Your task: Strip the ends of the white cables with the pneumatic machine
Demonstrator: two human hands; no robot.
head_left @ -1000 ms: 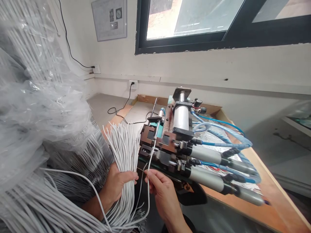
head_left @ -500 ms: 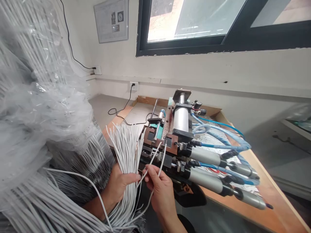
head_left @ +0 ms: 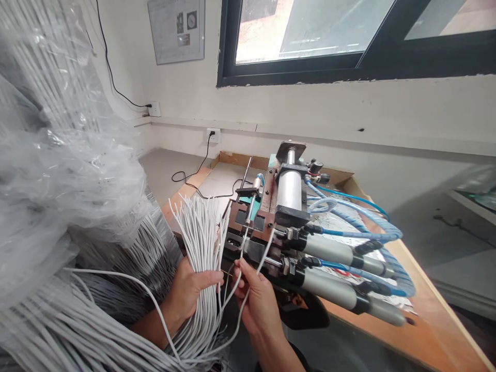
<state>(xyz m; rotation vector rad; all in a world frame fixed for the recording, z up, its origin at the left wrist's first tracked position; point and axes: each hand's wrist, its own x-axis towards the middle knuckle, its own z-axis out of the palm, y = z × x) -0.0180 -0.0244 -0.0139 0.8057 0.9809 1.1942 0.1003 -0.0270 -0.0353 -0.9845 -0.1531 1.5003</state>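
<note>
one wire (head_left: 244,245) pinched by the right hand (head_left: 258,297), aimed away into the machine (head_left: 289,189); fat bundle (head_left: 203,240) clutched in left hand (head_left: 189,288)

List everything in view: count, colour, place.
Slim flexible cables: many, white, left and centre
Crumpled plastic film: count unclear, translucent, left
Wooden bench: one, brown, centre right
Metal cylinder machine: one, silver, black, on bench
Flexible hoses: several, blue, at machine's right
Square sockets: two, white, upper left
Thin cords: two, black, in sockets
Rectangular framed sheet: one, grey, upper left
Large window: one, dark frame, top
Shelf: one, pale, far right
Left hand: one, bare, around cables
Right hand: one, bare, pinching cable
</note>
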